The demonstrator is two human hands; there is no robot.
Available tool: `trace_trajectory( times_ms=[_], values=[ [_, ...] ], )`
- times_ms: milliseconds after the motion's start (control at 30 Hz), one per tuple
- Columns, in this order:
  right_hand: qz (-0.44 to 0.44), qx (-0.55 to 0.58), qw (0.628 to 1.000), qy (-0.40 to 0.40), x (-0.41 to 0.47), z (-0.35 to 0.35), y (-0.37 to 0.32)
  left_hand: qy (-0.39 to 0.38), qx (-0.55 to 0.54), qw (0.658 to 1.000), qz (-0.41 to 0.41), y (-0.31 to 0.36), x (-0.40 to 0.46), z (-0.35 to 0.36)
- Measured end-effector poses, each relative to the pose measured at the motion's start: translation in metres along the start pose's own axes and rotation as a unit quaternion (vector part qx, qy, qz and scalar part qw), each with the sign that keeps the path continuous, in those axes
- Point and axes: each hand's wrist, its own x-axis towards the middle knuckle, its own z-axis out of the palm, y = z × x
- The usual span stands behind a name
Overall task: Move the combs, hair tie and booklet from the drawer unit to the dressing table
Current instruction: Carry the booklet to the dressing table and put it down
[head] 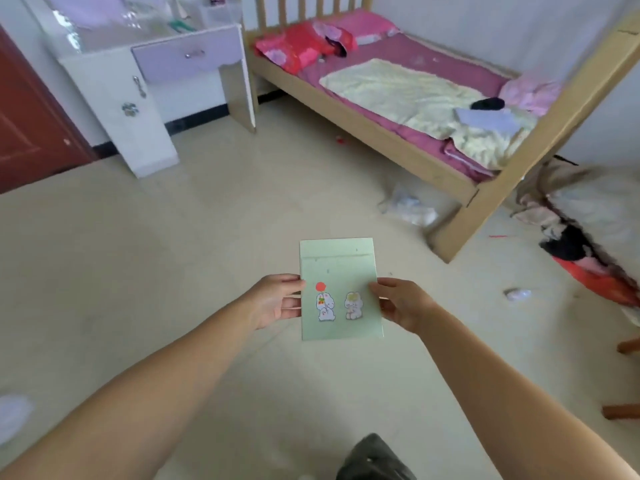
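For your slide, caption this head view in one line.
Both hands carry the booklet toward the dressing table.

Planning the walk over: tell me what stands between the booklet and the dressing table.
Nothing visible does. The booklet is held between the left hand and right hand. The floor toward the dressing table at upper left shows no objects; litter lies off to the right, near the bed.

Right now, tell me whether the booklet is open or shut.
Shut: the green booklet shows only its rabbit cover, held flat between left hand and right hand.
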Motion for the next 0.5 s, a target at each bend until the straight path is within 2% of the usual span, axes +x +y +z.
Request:
trace_trajectory(
  times_ms=[267,500],
  values=[
    [0.044,-0.104,0.986,-0.122,0.173,0.072,-0.129,0.081,-0.06,0.995,0.015,0.091,0.09,-0.116],
    [0.067,-0.201,0.95,-0.229,0.33,0.178,-0.265,0.185,-0.144,0.971,0.053,0.194,0.158,-0.218]
  ],
)
